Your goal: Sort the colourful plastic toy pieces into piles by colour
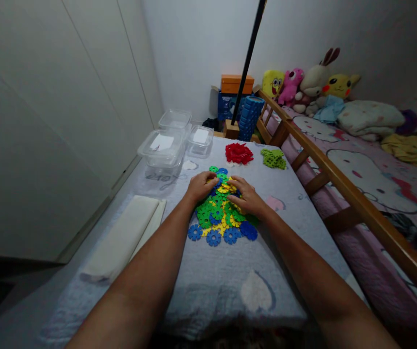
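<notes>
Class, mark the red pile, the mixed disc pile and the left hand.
Red pile (239, 153), head view: middle of the heap.
Mixed disc pile (223, 207), head view: central discs.
Left hand (200, 185), head view: back of hand.

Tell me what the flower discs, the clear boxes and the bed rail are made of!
Flower discs: probably plastic; bright, even colours, matching shapes. Clear boxes: likely plastic; smooth, see-through, with shiny edges. Bed rail: looks like varnished wood; brown, with a soft shine.

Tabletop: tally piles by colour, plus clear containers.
Green-blue-yellow pile: 1
Red pile: 1
Lime-green pile: 1
Clear containers: 3
Total: 6 (pieces within piles overlap too much to count)
</notes>
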`<state>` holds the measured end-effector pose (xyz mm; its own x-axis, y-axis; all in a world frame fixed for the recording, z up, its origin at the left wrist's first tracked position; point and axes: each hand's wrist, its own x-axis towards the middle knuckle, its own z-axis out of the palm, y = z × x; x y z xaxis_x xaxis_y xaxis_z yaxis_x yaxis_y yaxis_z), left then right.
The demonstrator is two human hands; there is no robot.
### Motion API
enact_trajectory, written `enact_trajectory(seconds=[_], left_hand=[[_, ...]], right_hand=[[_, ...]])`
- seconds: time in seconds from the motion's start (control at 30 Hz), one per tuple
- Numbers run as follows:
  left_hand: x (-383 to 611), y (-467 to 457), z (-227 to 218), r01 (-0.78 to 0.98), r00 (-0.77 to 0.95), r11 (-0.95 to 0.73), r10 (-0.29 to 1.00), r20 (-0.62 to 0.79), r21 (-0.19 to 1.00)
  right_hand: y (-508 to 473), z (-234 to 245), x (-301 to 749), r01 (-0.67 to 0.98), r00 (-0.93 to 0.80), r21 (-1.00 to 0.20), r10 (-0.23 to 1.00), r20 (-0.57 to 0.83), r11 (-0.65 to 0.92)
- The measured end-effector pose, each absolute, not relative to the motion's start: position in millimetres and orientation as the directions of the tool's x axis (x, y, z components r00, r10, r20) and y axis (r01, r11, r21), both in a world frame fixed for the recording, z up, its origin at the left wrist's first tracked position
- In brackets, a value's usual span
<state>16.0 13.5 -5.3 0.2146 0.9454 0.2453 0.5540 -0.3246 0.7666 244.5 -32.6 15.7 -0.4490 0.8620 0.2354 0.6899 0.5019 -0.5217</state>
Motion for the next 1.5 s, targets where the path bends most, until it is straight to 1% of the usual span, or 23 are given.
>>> enact_trajectory(seconds=[0.07, 0.13, 0.3, 0.47, 0.57, 0.63, 0.73, 0.87, 0.97, 1.0, 1.07, 1.23, 1.37, 1.5], left_hand=[[15.7, 13.9, -5.5, 0.581, 0.207, -0.342, 0.940, 0.273, 0.738], [15.1, 13.9, -5.4, 0.595, 0.219, -0.350, 0.937, 0.273, 0.723], [14.4, 12.3, -3.4, 0.633, 0.248, -0.325, 0.945, 0.214, 0.702], [16.5, 11.2, -4.9, 0.664, 0.225, -0.295, 0.955, 0.192, 0.687], [16.0, 14.9, -6.7, 0.662, 0.213, -0.285, 0.958, 0.190, 0.694], [15.5, 20.9, -5.3, 0.676, 0.210, -0.299, 0.954, 0.213, 0.674], [18.7, 34.5, 1.2, 0.758, 0.226, -0.326, 0.944, 0.242, 0.565], [34.5, 52.7, 10.4, 0.838, 0.297, -0.331, 0.944, 0.145, 0.434], [48.1, 57.5, 13.2, 0.834, 0.425, -0.409, 0.904, 0.040, 0.371], [51.4, 56.8, 13.8, 0.828, 0.453, -0.430, 0.891, 0.025, 0.361], [55.5, 52.4, 15.2, 0.797, 0.503, -0.475, 0.864, 0.025, 0.373], [53.9, 31.8, 19.9, 0.662, 0.606, -0.565, 0.790, 0.092, 0.493], [49.3, 10.1, 23.1, 0.639, 0.620, -0.581, 0.777, 0.111, 0.504], [45.8, -16.3, 27.1, 0.664, 0.610, -0.588, 0.783, 0.122, 0.462]], right_hand=[[-52.2, 21.8, 244.8, 0.710, -0.444, -0.477, 0.855, 0.270, 0.519], [-74.3, 24.8, 244.1, 0.692, -0.472, -0.447, 0.824, 0.314, 0.567], [-120.4, 18.1, 238.5, 0.628, -0.556, -0.387, 0.737, 0.384, 0.675], [-136.8, 13.2, 233.7, 0.589, -0.606, -0.377, 0.699, 0.380, 0.715], [-136.4, 14.3, 235.4, 0.579, -0.584, -0.377, 0.691, 0.426, 0.723], [-131.8, 14.0, 239.6, 0.615, -0.515, -0.378, 0.715, 0.473, 0.692], [-118.7, 10.2, 249.8, 0.714, -0.365, -0.383, 0.778, 0.511, 0.586], [-99.6, 0.3, 263.5, 0.822, -0.216, -0.376, 0.846, 0.488, 0.427], [-92.3, -9.0, 267.7, 0.866, -0.169, -0.367, 0.888, 0.427, 0.341], [-91.3, -12.1, 267.9, 0.873, -0.160, -0.367, 0.900, 0.406, 0.321], [-90.1, -17.4, 267.4, 0.878, -0.154, -0.373, 0.915, 0.374, 0.300], [-87.4, -23.0, 267.6, 0.849, -0.195, -0.409, 0.917, 0.347, 0.335], [-86.7, -21.2, 268.8, 0.805, -0.232, -0.449, 0.902, 0.365, 0.389], [-91.8, -17.9, 267.1, 0.753, -0.268, -0.497, 0.891, 0.366, 0.431]])
